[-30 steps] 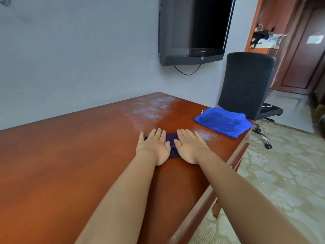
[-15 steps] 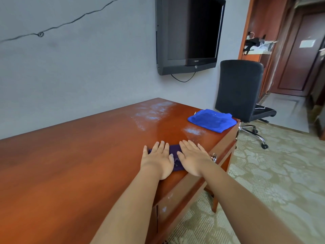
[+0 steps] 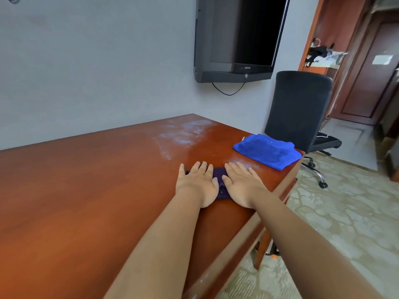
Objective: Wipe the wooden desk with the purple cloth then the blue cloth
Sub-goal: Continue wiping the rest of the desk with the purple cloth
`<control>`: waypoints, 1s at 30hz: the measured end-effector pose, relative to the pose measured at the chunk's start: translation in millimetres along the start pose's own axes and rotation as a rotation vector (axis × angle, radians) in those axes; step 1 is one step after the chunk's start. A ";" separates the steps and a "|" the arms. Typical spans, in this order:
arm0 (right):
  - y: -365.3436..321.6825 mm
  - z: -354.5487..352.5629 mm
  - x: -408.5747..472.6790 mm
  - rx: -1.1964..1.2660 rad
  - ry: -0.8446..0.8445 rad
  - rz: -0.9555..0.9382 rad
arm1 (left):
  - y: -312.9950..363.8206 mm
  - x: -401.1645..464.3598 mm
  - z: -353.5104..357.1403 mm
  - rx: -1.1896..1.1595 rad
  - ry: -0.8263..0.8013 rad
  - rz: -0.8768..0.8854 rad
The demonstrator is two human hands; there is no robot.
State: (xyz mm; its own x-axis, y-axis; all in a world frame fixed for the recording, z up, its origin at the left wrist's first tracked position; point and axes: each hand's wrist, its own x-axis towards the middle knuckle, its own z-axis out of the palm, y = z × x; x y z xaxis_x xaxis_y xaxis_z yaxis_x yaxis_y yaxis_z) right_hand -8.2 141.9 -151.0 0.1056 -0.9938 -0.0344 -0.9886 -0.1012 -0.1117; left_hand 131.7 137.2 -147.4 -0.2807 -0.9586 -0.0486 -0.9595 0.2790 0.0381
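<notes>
Head view: left hand (image 3: 197,184) and right hand (image 3: 243,186), grip flat and holding nothing, press the dark purple cloth (image 3: 220,179) onto the reddish wooden tabletop (image 3: 86,190), near the folded blue cloth (image 3: 267,151).

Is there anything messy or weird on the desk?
Yes. A whitish, dusty smear covers the far part of the wooden desk, with another pale patch just past the right hand. It stands out against the shiny brown wood. Both hands press flat on the purple cloth; the blue cloth lies folded near the corner.

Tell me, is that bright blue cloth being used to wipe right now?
No, the blue cloth lies untouched near the desk's corner; both hands press the purple cloth.
</notes>
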 end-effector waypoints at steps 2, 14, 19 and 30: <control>4.7 -0.4 13.8 -0.006 0.008 0.005 | -0.6 14.0 -0.6 0.002 0.003 0.000; 39.2 -8.7 89.6 -0.092 0.022 0.018 | 5.5 99.3 -1.8 0.011 0.015 -0.012; 42.9 -10.5 96.5 -0.086 0.014 0.044 | 6.7 109.8 -3.4 0.015 0.016 -0.005; 27.2 -9.1 22.9 -0.077 -0.007 0.102 | 16.6 40.0 0.1 -0.032 0.017 0.063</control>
State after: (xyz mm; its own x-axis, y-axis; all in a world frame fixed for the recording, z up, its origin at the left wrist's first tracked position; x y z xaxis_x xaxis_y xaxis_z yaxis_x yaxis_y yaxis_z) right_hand -33.6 115.9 -145.8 0.0049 -0.9988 -0.0484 -0.9995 -0.0034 -0.0310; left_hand 104.6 103.5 -148.8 -0.3396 -0.9401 -0.0284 -0.9387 0.3369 0.0725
